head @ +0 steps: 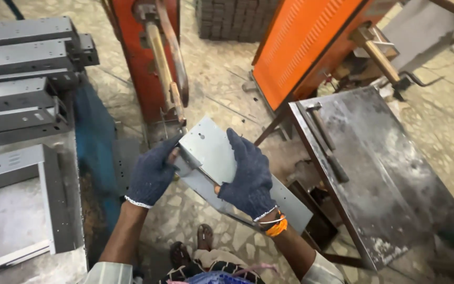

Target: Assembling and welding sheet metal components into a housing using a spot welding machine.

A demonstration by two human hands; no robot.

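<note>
The left hand (152, 171) and right hand (248, 176) cover the middle of the bent grey sheet-metal piece (211, 150), so its fold and the fingertips behind it cannot be seen. The stacked grey panels (19, 58) run off the left edge. The orange machine (306, 39) and the red welding stand (145, 58) are cut by the top edge. The steel worktop (374, 168) hides whatever lies beneath it, and its far right corner blurs into shadow. The person's feet (193, 247) are partly hidden by clothing.
</note>
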